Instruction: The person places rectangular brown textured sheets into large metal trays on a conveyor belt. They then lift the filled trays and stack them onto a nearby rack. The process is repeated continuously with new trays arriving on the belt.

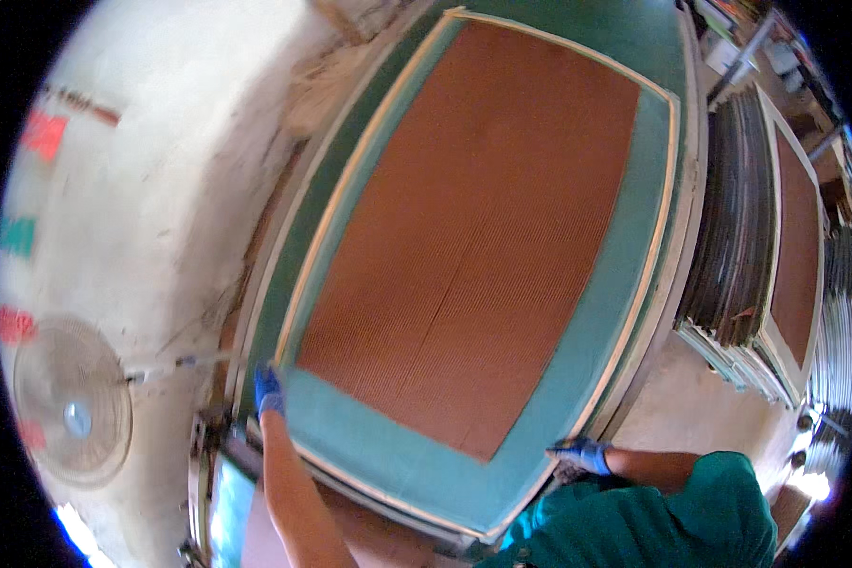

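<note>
A large wooden frame (pixel 661 237) with pale, thin rails lies before me on a green table (pixel 648 33). Inside it is a teal surface (pixel 350 407), and on that a big brown ribbed sheet (pixel 473 227), with a teal margin showing widest at the near end and right side. My left hand (pixel 269 390), in a blue glove, is closed on the frame's left rail close to the near left corner. On the near right rail, my right hand (pixel 582 455), also blue-gloved, is closed at the edge; its fingertips are partly hidden.
A tall stack of framed panels (pixel 734 218) stands at the right, with more sheets (pixel 843 322) behind it. On the left, a round fan (pixel 71 407) is set near a pale wall (pixel 180 123). A dark-framed stand (pixel 227 483) sits by my left forearm.
</note>
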Tool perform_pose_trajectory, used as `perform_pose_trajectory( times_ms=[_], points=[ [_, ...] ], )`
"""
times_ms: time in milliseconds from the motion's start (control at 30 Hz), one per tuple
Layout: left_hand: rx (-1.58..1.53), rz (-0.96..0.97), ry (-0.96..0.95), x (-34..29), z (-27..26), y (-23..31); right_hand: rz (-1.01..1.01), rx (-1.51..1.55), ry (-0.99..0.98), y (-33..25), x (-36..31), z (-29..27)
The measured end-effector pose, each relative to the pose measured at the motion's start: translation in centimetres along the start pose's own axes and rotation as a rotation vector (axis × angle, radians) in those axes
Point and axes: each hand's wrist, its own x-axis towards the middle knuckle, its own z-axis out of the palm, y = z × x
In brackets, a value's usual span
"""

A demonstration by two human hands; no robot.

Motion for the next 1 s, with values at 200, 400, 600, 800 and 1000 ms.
perform_pose_trajectory(
  times_ms=[200,400,600,800,1000],
  points=[
    [-0.300,-0.145,0.060,5.2,0.8,1.0,-0.208,-0.334,0.441,-3.1,-3.1,0.4],
    [-0.385,-0.032,0.054,-0.8,2.3,15.6,-0.643,-0.443,0.884,-7.2,-4.6,-9.3],
    [-0.176,0.402,-0.262,-18.9,5.9,26.9,-0.910,0.299,1.093,-10.6,-10.6,-23.5],
    [-0.590,0.206,-0.677,-38.8,0.2,26.6,-0.908,0.413,0.939,-2.8,-16.3,-26.6],
    [-0.751,0.618,-0.046,-52.8,-2.1,24.9,-1.305,0.370,0.911,2.1,-23.1,-27.2]
  ],
)
